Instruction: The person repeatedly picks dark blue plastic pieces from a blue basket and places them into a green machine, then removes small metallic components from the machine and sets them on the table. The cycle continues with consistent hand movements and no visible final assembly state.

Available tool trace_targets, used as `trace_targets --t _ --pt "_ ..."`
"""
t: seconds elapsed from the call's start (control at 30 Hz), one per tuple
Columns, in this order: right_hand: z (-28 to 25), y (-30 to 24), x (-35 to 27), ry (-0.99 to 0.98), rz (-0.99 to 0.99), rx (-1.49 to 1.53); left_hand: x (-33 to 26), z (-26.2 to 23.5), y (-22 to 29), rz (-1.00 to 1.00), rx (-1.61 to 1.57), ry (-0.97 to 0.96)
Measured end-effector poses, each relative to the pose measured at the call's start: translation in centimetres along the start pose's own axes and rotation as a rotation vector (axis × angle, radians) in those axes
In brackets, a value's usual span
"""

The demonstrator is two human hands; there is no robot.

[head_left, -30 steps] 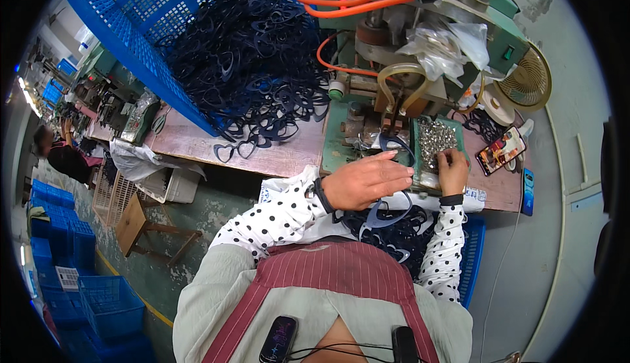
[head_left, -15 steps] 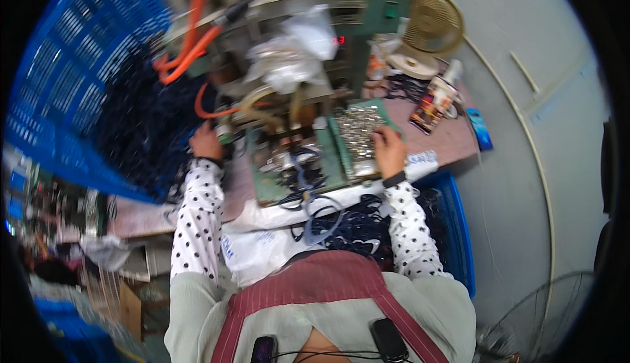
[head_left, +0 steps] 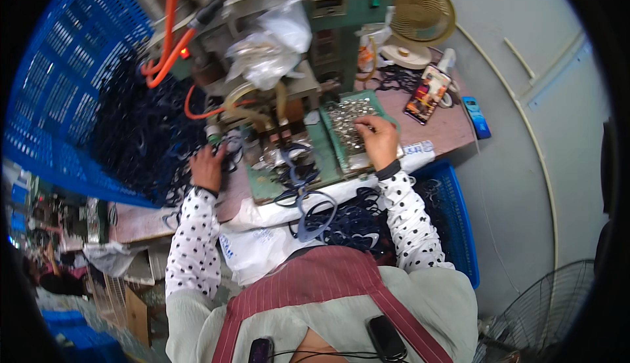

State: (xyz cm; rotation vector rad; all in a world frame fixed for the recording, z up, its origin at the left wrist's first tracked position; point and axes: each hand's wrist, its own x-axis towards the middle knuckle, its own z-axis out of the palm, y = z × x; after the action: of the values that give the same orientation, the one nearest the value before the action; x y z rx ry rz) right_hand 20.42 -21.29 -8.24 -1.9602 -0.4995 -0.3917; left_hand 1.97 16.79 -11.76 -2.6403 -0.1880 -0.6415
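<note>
My right hand [head_left: 378, 141] bends over a green tray [head_left: 387, 111] of small shiny metal pieces [head_left: 351, 121]. Its thumb and fingertips are pinched together among them; whatever they hold is too small to make out. My left hand [head_left: 207, 168] rests on the tabletop with fingers spread, beside dark looped pieces and just below a small green-and-white knob [head_left: 213, 133]. Between both hands is the machine's green base plate [head_left: 264, 191], with dark strips on it. A grey-blue looped piece [head_left: 317, 213] hangs over its front edge.
A blue basket [head_left: 49, 127] with a heap of dark strips [head_left: 141, 127] leans at left. Orange hoses [head_left: 169, 55] and a plastic bag [head_left: 272, 45] hang on the machine. Another blue basket [head_left: 466, 232] stands at right, below the table. A phone [head_left: 428, 94] lies at the back right.
My left hand has come back toward me, its fingers now spread on the table. The right hand has shifted left, fingertips deeper among the metal pieces. The whole view has shifted slightly.
</note>
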Motion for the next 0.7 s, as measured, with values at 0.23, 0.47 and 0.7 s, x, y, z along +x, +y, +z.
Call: trace_targets --t 0.23,0.47,0.7 --pt "-0.3 -9.5 0.2 -0.315 0.106 0.486 2.4 -0.3 -2.4 0.035 -0.278 -0.009" --pt "1.5 -13.2 -0.4 -0.414 0.136 0.358 3.5 -4.0 -2.1 -0.659 -1.095 0.301" --pt "3.7 -13.5 -0.4 -0.372 0.203 0.571 2.1 -12.7 5.9 -0.45 -1.029 0.53"
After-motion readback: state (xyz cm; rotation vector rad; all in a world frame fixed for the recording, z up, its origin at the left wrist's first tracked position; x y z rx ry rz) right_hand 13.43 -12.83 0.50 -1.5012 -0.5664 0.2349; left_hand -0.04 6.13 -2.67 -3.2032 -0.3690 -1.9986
